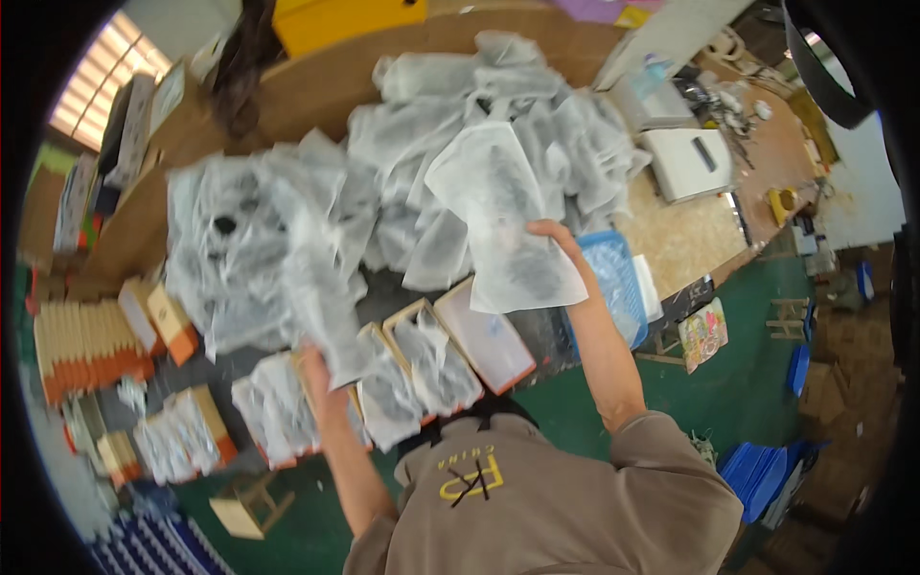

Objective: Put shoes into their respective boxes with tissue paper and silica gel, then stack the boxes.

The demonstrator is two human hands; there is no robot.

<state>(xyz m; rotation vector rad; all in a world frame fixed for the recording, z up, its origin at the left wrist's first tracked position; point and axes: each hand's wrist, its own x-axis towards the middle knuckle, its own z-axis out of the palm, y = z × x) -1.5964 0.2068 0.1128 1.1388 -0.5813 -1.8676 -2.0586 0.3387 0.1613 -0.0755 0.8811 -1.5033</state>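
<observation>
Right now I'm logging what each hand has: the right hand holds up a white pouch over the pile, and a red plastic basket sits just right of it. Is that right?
Not quite. The basket is blue, not red. The rest stands: in the head view the right hand holds up a white pouch over the pile, with the basket just to its right.
</observation>
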